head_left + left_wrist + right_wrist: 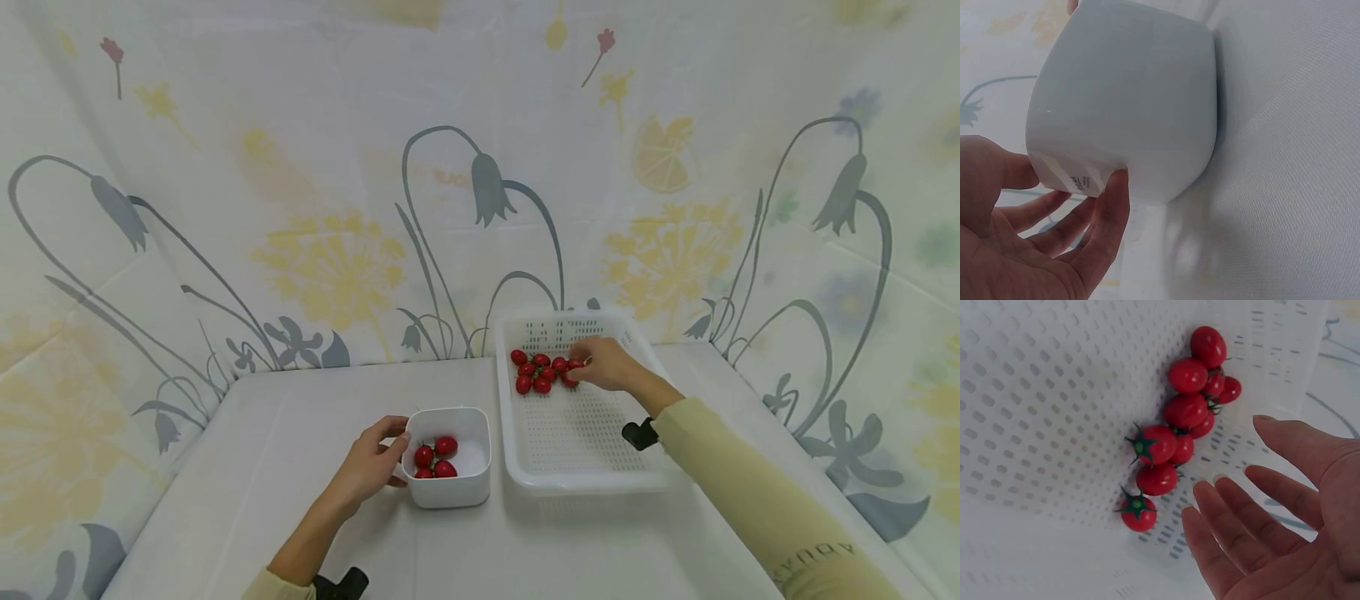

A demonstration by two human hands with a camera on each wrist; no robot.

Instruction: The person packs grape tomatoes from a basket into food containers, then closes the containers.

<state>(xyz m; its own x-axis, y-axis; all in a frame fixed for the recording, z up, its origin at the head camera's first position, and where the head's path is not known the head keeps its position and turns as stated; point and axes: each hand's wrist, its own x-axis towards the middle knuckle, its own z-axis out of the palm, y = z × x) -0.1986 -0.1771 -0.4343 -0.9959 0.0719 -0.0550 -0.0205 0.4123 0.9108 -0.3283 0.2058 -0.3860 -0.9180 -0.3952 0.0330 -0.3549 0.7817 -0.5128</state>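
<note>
Over the basket's tomatoes, your right hand holds nothing

Your right hand [1285,531] reaches into the white basket [585,482] with its thumb apart and its fingers lightly bent; the right wrist view shows a gap between your fingertips and the fruit. Your left hand [365,467] grips the near-left side of the white box [450,493], thumb at the rim and another fingertip pressed against the outer wall.

Just beyond your right fingers, the loose tomatoes [1185,411] lie bunched on the basket floor, toward its far end, many touching; around ten show, and a few turn their green, star-shaped tops to you. Inside the box, to the left of the basket, four red tomatoes [446,447] are visible, grouped near its left side.

Box and basket stand upright and close together, a narrow strip of the white table [262,433] between them. Pale yellow sleeves [750,492] cover your forearms, and a black wrist device [640,434] sits by your right cuff. Behind the table hangs a pale cloth [322,125] printed with grey bellflowers and yellow blossoms.
</note>
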